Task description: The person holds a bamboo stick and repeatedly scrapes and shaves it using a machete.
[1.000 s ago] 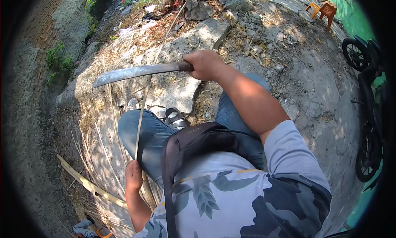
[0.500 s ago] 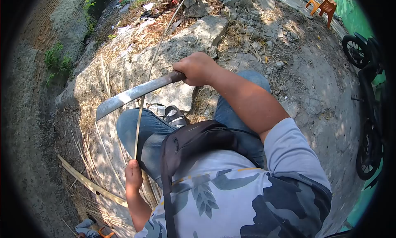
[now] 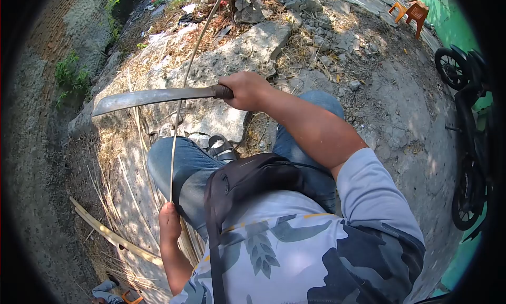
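My right hand (image 3: 246,90) is closed round the dark handle of a machete (image 3: 153,97), whose broad steel blade points left above my knee. The blade crosses a long, thin bamboo strip (image 3: 174,146); whether its edge presses into the strip I cannot tell. My left hand (image 3: 169,222) is closed on the near end of that strip, beside my thigh, thumb uppermost. From there the strip runs up past my bent knee and beyond the blade to the top of the view.
Several split strips and a thicker bamboo piece (image 3: 113,236) lie on the ground at left. Broken concrete slabs (image 3: 247,43) and rubble lie ahead. Orange plastic chairs (image 3: 416,14) and a motorbike (image 3: 464,130) stand at right. Part of another person (image 3: 107,291) shows at lower left.
The machete has swung from a slant to nearly level, its tip rising and reaching farther left. My left hand keeps its grip, and the strip's far end has shifted slightly left.
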Demonstrator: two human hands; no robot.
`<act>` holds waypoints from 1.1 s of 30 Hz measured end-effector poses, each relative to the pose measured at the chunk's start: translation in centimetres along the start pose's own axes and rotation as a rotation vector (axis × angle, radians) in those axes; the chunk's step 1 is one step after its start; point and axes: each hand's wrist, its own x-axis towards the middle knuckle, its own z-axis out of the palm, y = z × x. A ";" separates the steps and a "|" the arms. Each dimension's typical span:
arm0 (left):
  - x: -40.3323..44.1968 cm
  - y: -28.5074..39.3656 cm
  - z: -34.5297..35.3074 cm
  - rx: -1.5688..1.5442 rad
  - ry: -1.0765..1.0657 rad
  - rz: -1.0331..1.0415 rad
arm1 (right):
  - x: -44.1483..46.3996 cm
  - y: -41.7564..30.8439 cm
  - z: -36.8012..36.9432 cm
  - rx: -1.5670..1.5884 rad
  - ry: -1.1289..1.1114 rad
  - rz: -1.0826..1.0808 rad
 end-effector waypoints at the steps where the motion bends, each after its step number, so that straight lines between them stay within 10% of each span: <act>1: 0.0 -0.1 -0.1 0.029 0.002 0.012 | 0.1 0.0 -0.5 -0.097 -0.002 -0.052; 6: -0.2 0.7 -0.5 0.272 0.038 0.102 | 0.2 0.2 -1.6 -0.387 -0.091 -0.251; 15: -0.2 1.5 0.2 0.228 0.053 0.154 | 0.7 2.8 -2.7 -0.155 0.054 0.157; 24: -0.2 2.3 -0.1 0.275 0.036 0.091 | 0.4 -1.1 -2.3 -0.400 -0.252 -0.193; 33: 0.5 -0.2 -0.1 0.125 0.013 0.101 | 0.3 1.2 -2.5 -0.209 -0.054 0.179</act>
